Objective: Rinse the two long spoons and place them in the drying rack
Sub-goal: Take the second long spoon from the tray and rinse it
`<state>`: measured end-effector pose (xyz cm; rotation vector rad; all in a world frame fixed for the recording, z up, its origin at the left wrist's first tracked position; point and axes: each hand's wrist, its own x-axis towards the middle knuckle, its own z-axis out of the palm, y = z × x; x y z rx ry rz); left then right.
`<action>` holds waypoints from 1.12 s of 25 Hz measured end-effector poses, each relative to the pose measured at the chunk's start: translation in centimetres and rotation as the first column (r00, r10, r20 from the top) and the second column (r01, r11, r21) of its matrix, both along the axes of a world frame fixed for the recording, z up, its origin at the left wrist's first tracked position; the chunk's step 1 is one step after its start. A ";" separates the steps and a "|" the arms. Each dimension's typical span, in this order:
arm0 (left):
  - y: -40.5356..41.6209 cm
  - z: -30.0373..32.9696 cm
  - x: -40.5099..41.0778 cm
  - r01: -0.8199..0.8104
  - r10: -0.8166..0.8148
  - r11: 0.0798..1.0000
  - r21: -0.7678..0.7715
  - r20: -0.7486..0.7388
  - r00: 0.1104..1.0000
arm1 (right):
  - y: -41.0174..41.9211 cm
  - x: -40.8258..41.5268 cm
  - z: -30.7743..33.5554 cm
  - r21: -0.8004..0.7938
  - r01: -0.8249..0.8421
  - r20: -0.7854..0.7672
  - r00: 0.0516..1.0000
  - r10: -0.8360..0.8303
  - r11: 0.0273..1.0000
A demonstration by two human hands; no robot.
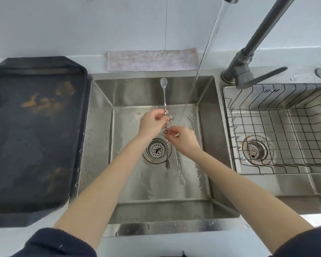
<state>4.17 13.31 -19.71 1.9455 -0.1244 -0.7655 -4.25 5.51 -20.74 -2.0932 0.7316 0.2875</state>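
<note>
One long spoon (pixel 164 101) with a twisted handle stands nearly upright over the left sink basin (pixel 100 127), its bowl at the top and its small fork end down by the drain. My left hand (pixel 151 122) grips its handle in the middle. Just below, my right hand (pixel 184 139) pinches the same handle with its fingertips. The second long spoon (pixel 180 167) lies on the basin floor, partly hidden under my right hand. Water from the tap (pixel 196 76) falls just right of my hands. The wire drying rack (pixel 267 130) sits in the right basin.
A grey faucet (pixel 246 71) stands between the two basins, its lever pointing right. A stained black tray (pixel 35 145) lies on the counter to the left. A folded pale cloth (pixel 152 61) rests behind the left basin. Each basin has a drain strainer (pixel 157 149).
</note>
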 end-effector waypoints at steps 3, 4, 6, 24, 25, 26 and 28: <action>1.3 -2.7 -1.3 -0.009 0.016 0.995 0.096 -0.073 0.997 | 0.9 -0.2 -1.8 0.031 -0.010 -0.083 0.996 0.013 0.999; 1.7 -3.5 -1.6 -0.009 0.020 0.992 0.125 -0.089 0.996 | 1.2 -0.3 -2.3 0.035 -0.026 -0.104 0.994 0.030 0.999; 2.1 -4.9 -1.9 -0.013 0.034 0.986 0.164 -0.123 0.992 | 1.8 -0.3 -3.4 0.041 -0.046 -0.143 0.988 0.052 0.998; 3.3 -10.4 -3.0 0.025 0.096 0.961 0.277 -0.415 0.905 | 3.3 -0.8 -8.7 0.130 -0.013 -0.392 0.918 0.064 0.991; 3.3 -10.4 -2.9 0.020 0.105 0.960 0.281 -0.424 0.899 | 3.3 -0.8 -8.7 0.145 -0.021 -0.399 0.914 0.078 0.989; 3.4 -10.4 -2.9 0.015 0.112 0.959 0.282 -0.428 0.897 | 3.2 -0.7 -8.6 0.154 -0.026 -0.405 0.910 0.087 0.988; 3.4 -10.3 -2.9 0.011 0.117 0.959 0.284 -0.433 0.894 | 3.1 -0.7 -8.4 0.165 -0.033 -0.404 0.909 0.098 0.986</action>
